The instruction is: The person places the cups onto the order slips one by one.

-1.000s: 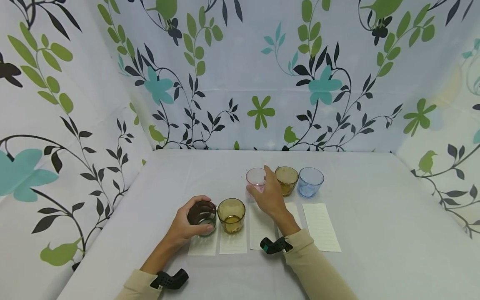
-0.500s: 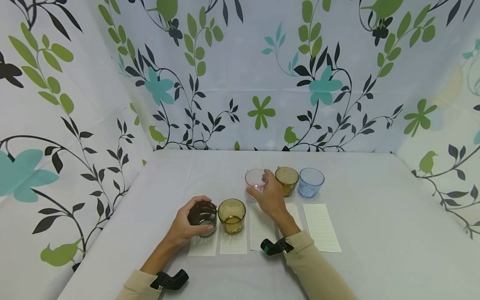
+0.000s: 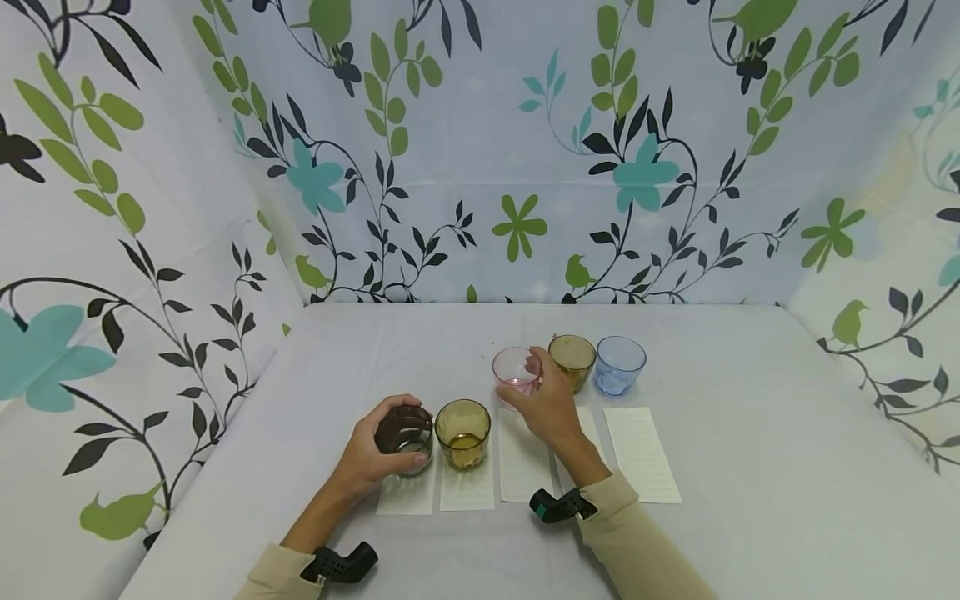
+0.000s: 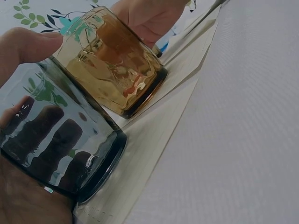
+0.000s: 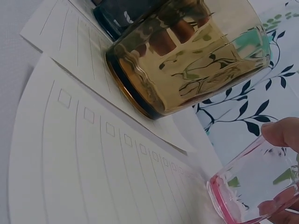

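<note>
My left hand [image 3: 372, 446] grips a dark grey-green glass tumbler [image 4: 60, 130], its fingers round the far side and thumb at the near side. The tumbler stands over the leftmost paper slip [image 3: 406, 496]. Just right of it an amber tumbler [image 3: 463, 435] stands on the second slip [image 3: 467, 493]. My right hand [image 3: 551, 404] holds a clear pink tumbler [image 3: 513, 372] between thumb and fingers, at the top end of the third slip [image 3: 523, 467]. In the right wrist view that pink tumbler [image 5: 257, 182] shows at the lower right, fingers curled about its side.
Behind my right hand stand a second amber tumbler [image 3: 576, 354] and a blue tumbler [image 3: 620, 365]. A fourth slip lies partly under my right forearm, and a fifth slip [image 3: 642, 454] is to its right. A patterned cloth [image 3: 450, 167] hangs behind the white table [image 3: 750, 458].
My right hand has drawn the pink tumbler slightly toward me and to the right. My left hand keeps its grip on the dark tumbler in the same place.
</note>
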`<state>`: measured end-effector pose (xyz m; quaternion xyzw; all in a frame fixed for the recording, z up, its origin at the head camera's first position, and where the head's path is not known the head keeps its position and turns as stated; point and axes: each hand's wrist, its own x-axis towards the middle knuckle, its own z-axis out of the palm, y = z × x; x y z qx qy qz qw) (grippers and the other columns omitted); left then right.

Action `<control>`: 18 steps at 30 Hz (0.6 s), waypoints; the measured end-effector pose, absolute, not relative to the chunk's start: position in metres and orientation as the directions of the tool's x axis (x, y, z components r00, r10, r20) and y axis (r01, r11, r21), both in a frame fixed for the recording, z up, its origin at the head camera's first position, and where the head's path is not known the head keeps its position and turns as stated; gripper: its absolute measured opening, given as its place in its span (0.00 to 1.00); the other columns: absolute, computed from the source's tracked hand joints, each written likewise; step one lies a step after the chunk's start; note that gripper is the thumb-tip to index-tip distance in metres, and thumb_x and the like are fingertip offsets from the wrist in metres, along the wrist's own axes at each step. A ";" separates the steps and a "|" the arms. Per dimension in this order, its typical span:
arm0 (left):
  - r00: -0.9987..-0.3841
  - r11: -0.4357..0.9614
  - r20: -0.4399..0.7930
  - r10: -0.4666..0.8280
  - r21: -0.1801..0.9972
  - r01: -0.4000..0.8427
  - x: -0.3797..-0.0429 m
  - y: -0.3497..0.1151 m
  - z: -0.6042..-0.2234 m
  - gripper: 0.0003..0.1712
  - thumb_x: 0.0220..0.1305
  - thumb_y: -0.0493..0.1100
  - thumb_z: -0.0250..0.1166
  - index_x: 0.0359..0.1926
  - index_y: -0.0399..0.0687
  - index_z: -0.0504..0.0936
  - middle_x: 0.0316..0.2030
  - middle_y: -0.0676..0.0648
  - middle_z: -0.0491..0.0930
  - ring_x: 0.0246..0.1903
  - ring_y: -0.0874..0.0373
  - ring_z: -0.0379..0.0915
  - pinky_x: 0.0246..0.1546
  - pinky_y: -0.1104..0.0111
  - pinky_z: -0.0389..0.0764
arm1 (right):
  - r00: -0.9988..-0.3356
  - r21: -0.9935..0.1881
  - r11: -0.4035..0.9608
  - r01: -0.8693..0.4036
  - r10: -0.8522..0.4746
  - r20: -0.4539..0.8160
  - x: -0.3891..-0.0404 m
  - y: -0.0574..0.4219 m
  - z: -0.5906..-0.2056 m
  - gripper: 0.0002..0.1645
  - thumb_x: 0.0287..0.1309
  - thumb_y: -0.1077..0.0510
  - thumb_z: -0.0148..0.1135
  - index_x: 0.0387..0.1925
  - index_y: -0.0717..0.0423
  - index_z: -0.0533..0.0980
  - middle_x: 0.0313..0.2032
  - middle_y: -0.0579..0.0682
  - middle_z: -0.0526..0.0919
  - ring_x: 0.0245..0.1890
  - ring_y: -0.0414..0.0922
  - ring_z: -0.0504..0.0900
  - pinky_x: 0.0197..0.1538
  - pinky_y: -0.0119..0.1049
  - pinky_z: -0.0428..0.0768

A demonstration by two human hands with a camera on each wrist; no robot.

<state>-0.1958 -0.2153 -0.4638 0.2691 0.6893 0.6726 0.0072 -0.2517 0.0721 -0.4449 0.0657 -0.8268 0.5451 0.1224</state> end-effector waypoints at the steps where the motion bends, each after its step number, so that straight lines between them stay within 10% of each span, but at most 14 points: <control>1: -0.854 -0.051 0.354 0.382 0.930 0.363 -0.196 -0.215 -0.464 0.39 0.53 0.28 0.74 0.65 0.36 0.68 0.56 0.28 0.74 0.56 0.41 0.76 0.62 0.55 0.78 | -0.958 -0.883 0.395 -0.252 0.024 0.284 -0.250 0.073 -0.445 0.49 0.51 0.50 0.78 0.70 0.60 0.65 0.63 0.61 0.77 0.63 0.54 0.77 0.65 0.53 0.77; 18: -0.853 -0.075 0.351 0.386 0.934 0.350 -0.194 -0.215 -0.460 0.39 0.53 0.28 0.74 0.65 0.36 0.67 0.57 0.25 0.72 0.56 0.41 0.75 0.63 0.52 0.77 | -0.943 -0.864 0.392 -0.316 -0.025 0.333 -0.236 0.086 -0.429 0.47 0.46 0.54 0.81 0.66 0.63 0.70 0.55 0.58 0.83 0.56 0.55 0.81 0.59 0.51 0.82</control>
